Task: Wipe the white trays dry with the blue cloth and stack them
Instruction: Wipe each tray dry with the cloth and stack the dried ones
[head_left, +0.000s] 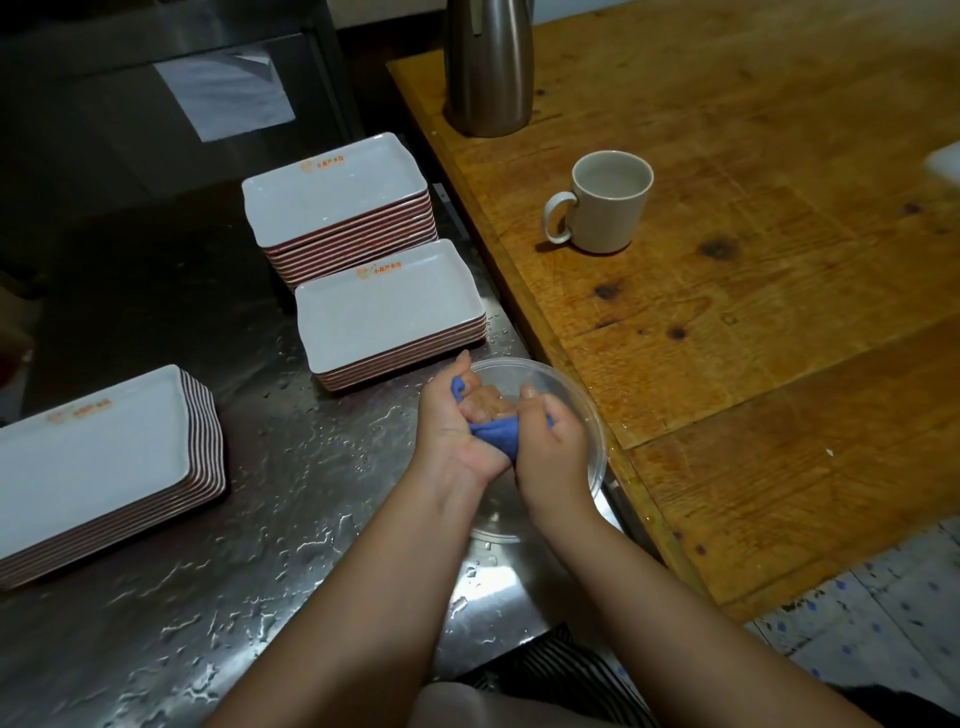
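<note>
both hands wring the blue cloth (497, 435) over a clear plastic bowl (587, 410) on the wet steel surface (291, 519). the left hand (457, 421) has its grip closed around one end, fingers curled; the right hand (550, 441) grips the other end, so the cloth runs twisted between them. three stacks of white trays stand to the left: a far stack (337, 197), a middle stack (389, 312) just beyond the hands, and a near stack (93, 462). a mug (608, 202) sits on the wooden surface (779, 260).
</note>
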